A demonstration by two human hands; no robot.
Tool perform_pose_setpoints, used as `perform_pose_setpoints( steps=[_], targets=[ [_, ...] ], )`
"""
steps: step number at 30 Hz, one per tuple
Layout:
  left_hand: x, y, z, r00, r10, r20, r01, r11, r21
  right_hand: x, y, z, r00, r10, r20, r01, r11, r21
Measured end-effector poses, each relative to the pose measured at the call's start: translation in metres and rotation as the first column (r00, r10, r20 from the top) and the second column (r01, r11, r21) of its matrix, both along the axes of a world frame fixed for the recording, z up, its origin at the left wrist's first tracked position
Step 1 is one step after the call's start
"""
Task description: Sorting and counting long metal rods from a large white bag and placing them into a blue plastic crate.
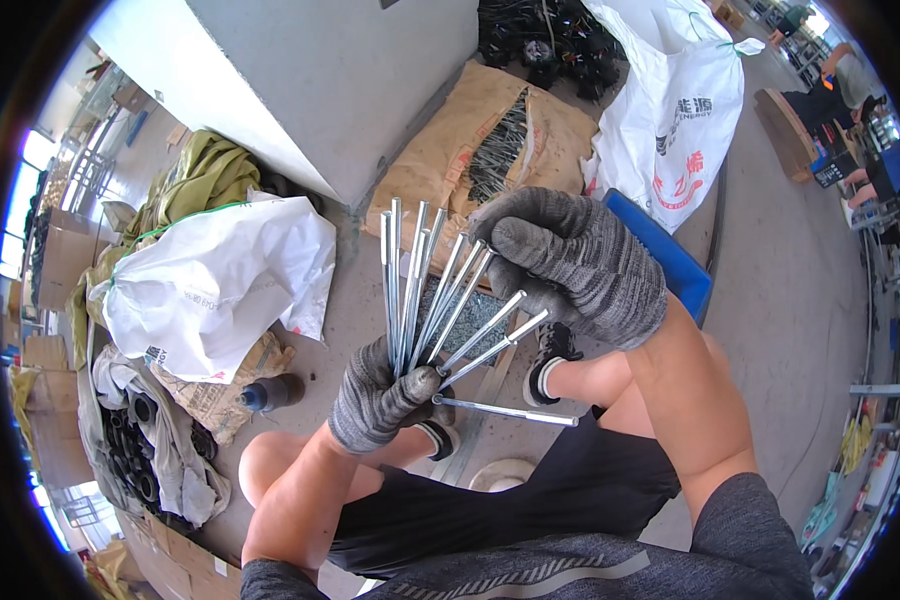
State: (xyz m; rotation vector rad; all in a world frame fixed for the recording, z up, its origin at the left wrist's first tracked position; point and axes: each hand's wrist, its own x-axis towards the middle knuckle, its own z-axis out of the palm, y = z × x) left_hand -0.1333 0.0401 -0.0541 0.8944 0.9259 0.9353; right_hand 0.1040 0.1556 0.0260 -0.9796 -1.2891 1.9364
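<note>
Several long, thin silver metal rods [410,290] spread out like a fan from my left hand [380,397], which wears a grey knitted glove. Its fingers are closed around their lower ends, and one rod sticks out sideways to the right, apart from the others. My right hand [580,262], gloved the same way, is curled at the upper tips of the middle rods. The thumb and fingers seem to pinch a rod's end there, though the glove partly hides the contact. Beyond the hands lies a torn brown sack [430,150], its slit showing many similar rods [498,150].
A blue tray [660,255] lies right of my right hand, beside a white woven sack [675,120]. Another white sack [220,285] and a dark bottle [273,392] are on the left. A pale block [320,80] stands at the back. People work at far right.
</note>
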Motion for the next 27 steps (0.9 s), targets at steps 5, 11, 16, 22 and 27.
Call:
perform_pose_setpoints(
  steps=[5,11,16,22,27],
  targets=[
    [-0.003,0.001,-0.001,0.998,-0.022,-0.051,0.022,1.000,0.005,0.001,0.001,0.005,1.000,0.026,0.001,-0.025,0.998,-0.058],
    [-0.005,0.001,-0.003,0.998,-0.060,-0.030,0.060,0.998,-0.010,0.003,0.002,-0.007,0.999,0.027,-0.038,-0.031,0.994,-0.100],
    [-0.006,0.000,-0.002,0.997,-0.064,-0.047,0.063,0.998,-0.019,0.004,0.000,-0.007,0.997,0.075,-0.007,-0.075,0.988,-0.133],
    [-0.003,0.000,0.000,1.000,-0.020,0.011,0.020,1.000,-0.018,0.008,0.003,-0.010,0.994,0.098,0.055,-0.104,0.988,0.115],
    [-0.003,-0.001,0.000,0.999,-0.023,0.032,0.024,0.999,-0.035,0.006,0.005,-0.014,0.992,0.118,-0.038,-0.115,0.991,0.061]
  ],
)
